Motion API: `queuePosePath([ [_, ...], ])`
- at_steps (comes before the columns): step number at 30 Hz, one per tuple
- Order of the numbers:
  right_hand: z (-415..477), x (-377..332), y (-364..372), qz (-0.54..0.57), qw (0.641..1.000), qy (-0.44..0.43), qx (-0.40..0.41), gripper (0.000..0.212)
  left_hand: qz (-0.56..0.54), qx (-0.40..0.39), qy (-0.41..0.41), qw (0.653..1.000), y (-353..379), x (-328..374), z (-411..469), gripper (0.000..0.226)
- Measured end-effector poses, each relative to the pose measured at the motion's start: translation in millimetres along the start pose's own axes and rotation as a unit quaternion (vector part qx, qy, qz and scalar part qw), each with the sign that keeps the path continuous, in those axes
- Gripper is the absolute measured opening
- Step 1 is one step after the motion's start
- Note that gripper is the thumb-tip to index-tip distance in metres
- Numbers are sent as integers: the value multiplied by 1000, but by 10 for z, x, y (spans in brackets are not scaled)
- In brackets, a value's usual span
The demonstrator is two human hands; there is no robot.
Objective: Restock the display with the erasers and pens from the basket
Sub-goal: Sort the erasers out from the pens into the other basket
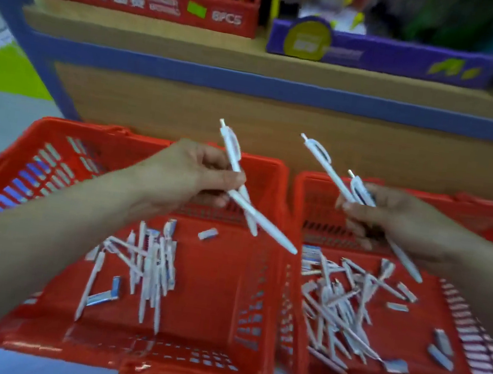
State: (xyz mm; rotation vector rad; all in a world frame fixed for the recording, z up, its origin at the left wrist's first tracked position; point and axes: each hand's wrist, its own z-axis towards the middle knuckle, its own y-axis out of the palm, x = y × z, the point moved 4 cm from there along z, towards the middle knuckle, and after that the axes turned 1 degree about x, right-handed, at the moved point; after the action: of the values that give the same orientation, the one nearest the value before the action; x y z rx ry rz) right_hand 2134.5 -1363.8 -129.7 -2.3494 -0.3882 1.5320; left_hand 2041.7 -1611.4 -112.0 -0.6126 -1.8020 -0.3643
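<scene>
Both bare arms reach forward, with the hands raised side by side and well apart. The left forearm (pixel 44 238) enters from the lower left with a straight wrist. The left hand (pixel 190 176) is turned back-up, its thumb and curled fingers pinching two crossed white pens (pixel 232 149). The right forearm (pixel 479 267) enters from the right edge. The right hand (pixel 391 220), in shadow, curls its fingers round a bundle of white pens (pixel 321 156). Their exact number is unclear, and their clip ends point up and left.

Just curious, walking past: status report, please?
Left hand grips two white plastic pens. Right hand grips two more pens. Red slotted plastic baskets below, stock remaining. Nothing blocking.
</scene>
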Motion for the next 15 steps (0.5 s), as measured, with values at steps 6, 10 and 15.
queuePosePath([
  [6,-417,1040,-428,-163,978,77,105,30,247,-96,63,962,1272,-2,170,7],
  [10,-459,1435,-600,-225,959,73,154,9,406,-132,97,899,1714,-290,328,23],
  [15,-404,1062,-820,-219,946,-40,235,14,439,-77,122,887,1371,-73,410,22],
])
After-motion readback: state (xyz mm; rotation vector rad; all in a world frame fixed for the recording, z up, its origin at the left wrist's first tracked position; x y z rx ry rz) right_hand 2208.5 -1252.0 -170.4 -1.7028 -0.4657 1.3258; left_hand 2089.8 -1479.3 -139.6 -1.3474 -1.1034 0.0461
